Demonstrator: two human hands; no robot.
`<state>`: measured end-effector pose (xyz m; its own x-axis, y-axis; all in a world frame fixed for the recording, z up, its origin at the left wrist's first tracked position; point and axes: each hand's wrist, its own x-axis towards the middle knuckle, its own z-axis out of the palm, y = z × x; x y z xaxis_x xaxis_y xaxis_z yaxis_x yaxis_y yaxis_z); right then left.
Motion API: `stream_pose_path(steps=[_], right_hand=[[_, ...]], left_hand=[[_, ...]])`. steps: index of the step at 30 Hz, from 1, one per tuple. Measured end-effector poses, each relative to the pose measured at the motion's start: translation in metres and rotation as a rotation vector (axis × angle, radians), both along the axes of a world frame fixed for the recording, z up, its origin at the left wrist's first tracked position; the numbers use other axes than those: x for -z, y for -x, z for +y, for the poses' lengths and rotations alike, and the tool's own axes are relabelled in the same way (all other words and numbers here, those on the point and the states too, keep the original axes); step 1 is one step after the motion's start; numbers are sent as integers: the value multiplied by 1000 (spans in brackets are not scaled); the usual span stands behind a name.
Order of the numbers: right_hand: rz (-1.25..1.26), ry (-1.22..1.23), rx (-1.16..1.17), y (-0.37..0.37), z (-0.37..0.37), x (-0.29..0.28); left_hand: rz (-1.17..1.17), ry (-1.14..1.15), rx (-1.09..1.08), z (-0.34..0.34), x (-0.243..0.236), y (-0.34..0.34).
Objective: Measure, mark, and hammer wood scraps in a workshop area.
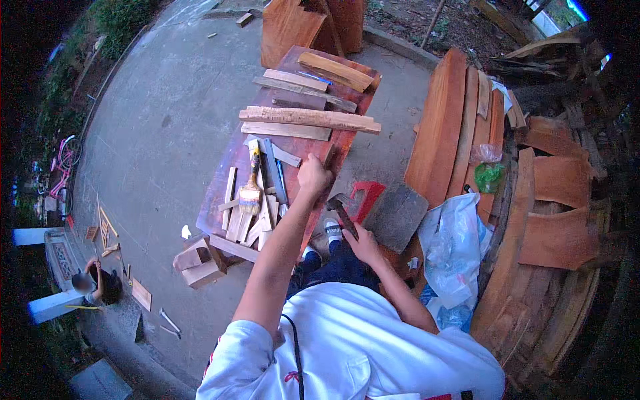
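Note:
My left hand (313,175) is closed at the right edge of the reddish table (220,193). A short brown piece (329,155), apparently wood, sticks up out of the fist; its lower part is hidden. Lower down and to the right, my right hand (363,244) grips a hammer (345,219) by its handle, with the head up and pointing away from me. Left of my left hand, a paintbrush (251,193) lies on narrow wood offcuts (241,223). Beyond the hand, a long rough wood strip (307,119) crosses the table, with several more strips behind it.
Large reddish planks (437,133) and a white plastic sheet (453,233) lie on the right. A red object (368,199) and a grey slab (398,217) are beside my feet. A cardboard box (200,262) stands by the table. Far left, another person (100,283) crouches among wood pieces.

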<state>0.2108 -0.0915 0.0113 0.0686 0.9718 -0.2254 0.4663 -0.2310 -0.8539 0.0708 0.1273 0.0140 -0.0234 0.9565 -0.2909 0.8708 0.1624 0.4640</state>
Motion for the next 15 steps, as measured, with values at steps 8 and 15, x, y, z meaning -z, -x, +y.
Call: stream_pose_path(steps=[8, 15], right_hand=[[52, 143, -108, -10, 14, -21], [-115, 174, -201, -21, 18, -13]], left_hand=[[-490, -200, -272, -12, -3, 49], [-683, -467, -299, -60, -66, 88]])
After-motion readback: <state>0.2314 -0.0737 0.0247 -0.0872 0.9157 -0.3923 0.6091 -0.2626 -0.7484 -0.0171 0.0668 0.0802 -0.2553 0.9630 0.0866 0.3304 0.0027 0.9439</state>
